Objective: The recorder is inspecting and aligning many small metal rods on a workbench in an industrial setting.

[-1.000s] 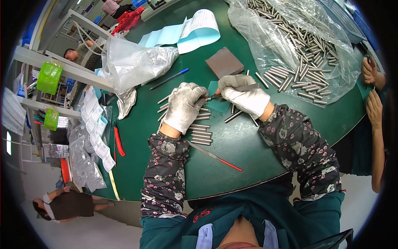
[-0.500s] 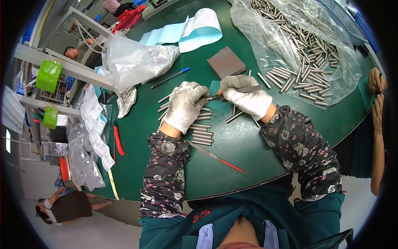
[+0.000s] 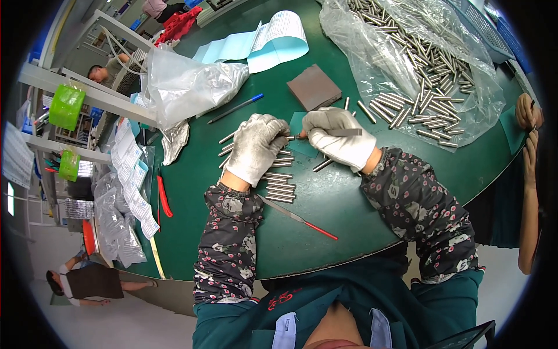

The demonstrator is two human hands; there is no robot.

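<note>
Both my hands wear light grey work gloves over a round green table (image 3: 360,203). My left hand (image 3: 257,148) is closed on a short metal rod whose end pokes out toward the right. My right hand (image 3: 337,136) grips a flat grey tool, and its tip touches that rod's end above a small teal pad (image 3: 297,123). A row of finished metal rods (image 3: 279,186) lies under and beside my left wrist. A few loose rods (image 3: 323,165) rest below my right hand.
A clear plastic sheet with several metal rods (image 3: 418,64) covers the table's far right. A grey abrasive block (image 3: 314,87), a blue pen (image 3: 235,109), a red-handled file (image 3: 299,218), blue-white papers (image 3: 261,43) and a crumpled bag (image 3: 186,87) lie around. Another person's hands (image 3: 529,134) are at the right rim.
My hands stay together at the same spot with only slight shifts. The other person's hands at the right rim have moved a little.
</note>
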